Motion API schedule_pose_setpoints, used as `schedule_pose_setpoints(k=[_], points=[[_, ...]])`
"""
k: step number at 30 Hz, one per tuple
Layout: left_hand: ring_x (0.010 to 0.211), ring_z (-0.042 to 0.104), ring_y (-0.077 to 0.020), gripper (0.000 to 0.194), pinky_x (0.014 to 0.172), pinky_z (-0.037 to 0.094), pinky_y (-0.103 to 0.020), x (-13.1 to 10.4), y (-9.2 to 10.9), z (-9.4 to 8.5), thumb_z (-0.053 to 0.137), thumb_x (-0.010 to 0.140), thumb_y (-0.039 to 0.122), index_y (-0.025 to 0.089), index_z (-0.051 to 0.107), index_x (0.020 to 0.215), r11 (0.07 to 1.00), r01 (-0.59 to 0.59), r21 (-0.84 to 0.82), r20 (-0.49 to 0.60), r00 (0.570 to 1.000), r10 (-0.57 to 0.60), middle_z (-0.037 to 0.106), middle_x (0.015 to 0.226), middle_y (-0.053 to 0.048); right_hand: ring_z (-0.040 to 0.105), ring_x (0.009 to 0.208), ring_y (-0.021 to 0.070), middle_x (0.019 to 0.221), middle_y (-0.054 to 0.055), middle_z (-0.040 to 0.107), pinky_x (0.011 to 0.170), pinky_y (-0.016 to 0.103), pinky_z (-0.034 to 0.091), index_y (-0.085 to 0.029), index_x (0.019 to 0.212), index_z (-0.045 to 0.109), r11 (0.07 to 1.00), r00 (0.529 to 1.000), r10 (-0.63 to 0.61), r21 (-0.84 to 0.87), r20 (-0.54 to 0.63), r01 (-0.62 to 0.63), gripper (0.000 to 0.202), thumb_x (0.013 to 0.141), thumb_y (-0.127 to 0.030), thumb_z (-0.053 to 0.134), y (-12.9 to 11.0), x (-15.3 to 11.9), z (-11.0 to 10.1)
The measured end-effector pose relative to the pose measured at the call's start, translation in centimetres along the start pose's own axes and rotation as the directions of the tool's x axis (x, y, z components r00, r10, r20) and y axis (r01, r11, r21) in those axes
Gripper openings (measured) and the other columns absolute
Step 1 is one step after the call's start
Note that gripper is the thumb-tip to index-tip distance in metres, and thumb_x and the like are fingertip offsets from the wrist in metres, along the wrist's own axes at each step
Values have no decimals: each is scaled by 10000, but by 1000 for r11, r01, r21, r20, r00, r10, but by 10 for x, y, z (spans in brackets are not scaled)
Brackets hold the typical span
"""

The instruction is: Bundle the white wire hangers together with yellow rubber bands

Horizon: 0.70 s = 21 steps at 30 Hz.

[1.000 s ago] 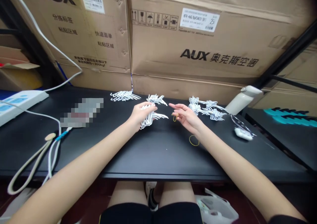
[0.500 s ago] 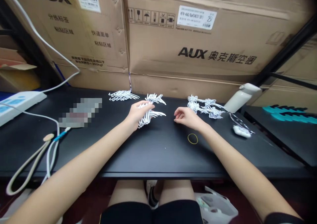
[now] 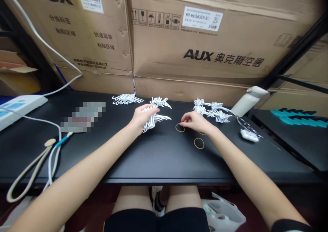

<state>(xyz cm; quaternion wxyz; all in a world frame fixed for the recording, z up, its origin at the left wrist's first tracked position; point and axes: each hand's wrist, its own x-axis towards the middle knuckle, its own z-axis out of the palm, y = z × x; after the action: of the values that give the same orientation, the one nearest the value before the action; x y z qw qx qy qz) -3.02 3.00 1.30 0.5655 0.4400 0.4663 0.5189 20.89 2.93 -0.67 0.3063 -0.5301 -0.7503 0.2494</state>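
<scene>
Head view: yellow band (image 3: 180, 131) has come into sight since the earlier frame, pinched by right hand (image 3: 194, 121). White bundle (image 3: 150, 124), clasped in left hand (image 3: 140, 118), sits left of it, long axis left–right, loose ends facing the band.

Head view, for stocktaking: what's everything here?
Table: one, black, centre
Wire bundles: several, white, held and along back
Rubber bands: three, yellow, centre right
Cartons: several, brown, behind and beside
Bottle: one, white, right
Case: one, white, right
Pieces: several, teal-black, right
Power strip: one, white, left
Blurred item: one, grey, left
Cords: several, white, left
Strap: one, beige, left
Bag: one, whitish, lower right
Left hand: one, bare, on bundle
Right hand: one, bare, at band
Legs: two, bare, bottom
</scene>
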Motion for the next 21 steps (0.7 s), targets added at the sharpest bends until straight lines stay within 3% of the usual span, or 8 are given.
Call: schedule_pose_setpoints(k=[4, 9, 11, 13, 15, 17, 19, 21], points=[[548, 616, -163, 281, 528, 547, -306, 0, -1, 0, 780, 538, 243, 143, 656, 769, 1000, -6, 8, 6, 1000, 6, 637, 624, -30, 543, 524, 123, 576, 7, 634, 507, 240, 409, -188, 583, 635, 999, 999, 27, -33, 40, -25, 87, 658, -145, 641, 2, 1, 7], [538, 619, -166, 292, 524, 539, -297, 1, -2, 1, 783, 533, 248, 144, 656, 775, 1000, -15, 15, 7, 1000, 15, 634, 604, -22, 626, 624, 144, 667, 43, 685, 545, 237, 459, -172, 674, 583, 923, 989, 147, 363, -34, -125, 104, 686, -208, 680, -13, 2, 11], [535, 618, -160, 293, 524, 535, -289, 1, -2, 1, 784, 534, 253, 147, 657, 777, 1000, -18, 14, 12, 1000, 18, 646, 629, -24, 626, 618, 127, 666, 31, 679, 507, 206, 441, -172, 709, 576, 797, 977, 211, 585, -35, -152, 173, 660, -248, 723, -22, 1, 14], [540, 615, -150, 299, 531, 537, -287, 0, -2, 2, 787, 534, 261, 146, 660, 780, 1000, -22, 11, 26, 999, 22, 656, 670, -27, 618, 603, 105, 663, 5, 664, 477, 180, 429, -180, 760, 579, 611, 961, 274, 766, 34, -201, 217, 640, -255, 744, -29, 0, 16], [535, 607, -140, 304, 518, 530, -276, -1, -2, 3, 786, 538, 277, 144, 662, 782, 1000, -22, 9, 47, 999, 22, 660, 704, -29, 625, 625, 93, 714, -3, 675, 492, 168, 452, -191, 797, 581, 430, 948, 293, 869, 124, -246, 221, 641, -226, 734, -35, -2, 19], [530, 600, -130, 289, 498, 516, -258, -3, -2, 4, 772, 556, 299, 144, 664, 774, 1000, -23, 4, 75, 997, 23, 666, 736, -32, 634, 659, 85, 872, 15, 705, 513, 162, 474, -200, 801, 570, 345, 951, 253, 902, 179, -261, 202, 656, -199, 710, -40, -6, 20], [525, 595, -123, 269, 486, 506, -246, -5, -2, 5, 758, 572, 311, 146, 665, 763, 1000, -20, -3, 105, 994, 21, 671, 752, -30, 607, 589, 57, 1067, 26, 686, 460, 154, 448, -204, 769, 530, 381, 971, 187, 900, 150, -213, 203, 665, -198, 705, -46, -9, 22], [513, 586, -118, 261, 483, 501, -242, -7, -1, 6, 754, 576, 304, 145, 663, 762, 1000, -5, -12, 134, 991, 6, 669, 736, -28, 531, 456, 24, 1164, 33, 652, 373, 160, 375, -202, 726, 465, 489, 990, 129, 865, 54, -111, 262, 671, -239, 718, -51, -13, 22]])
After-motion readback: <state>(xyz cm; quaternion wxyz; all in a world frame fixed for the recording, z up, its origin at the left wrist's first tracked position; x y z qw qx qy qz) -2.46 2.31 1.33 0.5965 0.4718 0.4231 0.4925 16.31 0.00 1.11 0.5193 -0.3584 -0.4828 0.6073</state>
